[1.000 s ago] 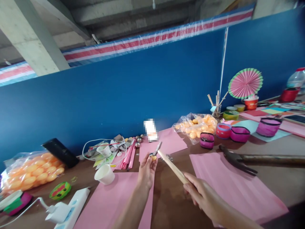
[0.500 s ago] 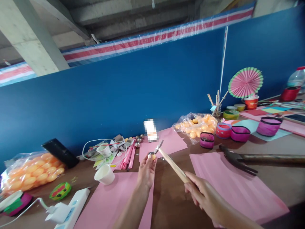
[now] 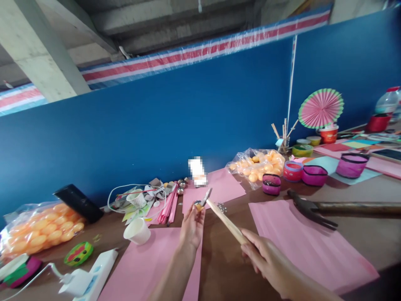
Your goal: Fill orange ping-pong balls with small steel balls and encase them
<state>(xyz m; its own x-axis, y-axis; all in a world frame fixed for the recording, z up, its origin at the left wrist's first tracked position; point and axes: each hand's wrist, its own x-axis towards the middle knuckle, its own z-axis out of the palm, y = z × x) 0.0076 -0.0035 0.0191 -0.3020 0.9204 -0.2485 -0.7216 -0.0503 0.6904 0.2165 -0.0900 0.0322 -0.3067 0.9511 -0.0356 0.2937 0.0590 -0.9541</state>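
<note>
My left hand (image 3: 191, 225) is raised over the brown table (image 3: 225, 267) and pinches a small orange and silver piece (image 3: 198, 205) between its fingertips. My right hand (image 3: 266, 261) is closed round the wooden handle of a small knife (image 3: 224, 220). The knife's metal blade tip (image 3: 206, 195) rests against the small piece. Pink pleated paper sheets lie below the hands, one (image 3: 147, 267) on the left and one (image 3: 310, 246) on the right.
Bags of orange balls sit at the far left (image 3: 37, 232) and at the back (image 3: 260, 163). A white paper cup (image 3: 138, 230), a power strip (image 3: 94, 274), a hammer (image 3: 328, 207), pink bands (image 3: 315, 175) and a paper fan (image 3: 321, 108) are on the table. A blue wall stands behind.
The blade tip has shifted slightly against the small piece in my left hand. Both hands stay in nearly the same place; the view has drifted a little.
</note>
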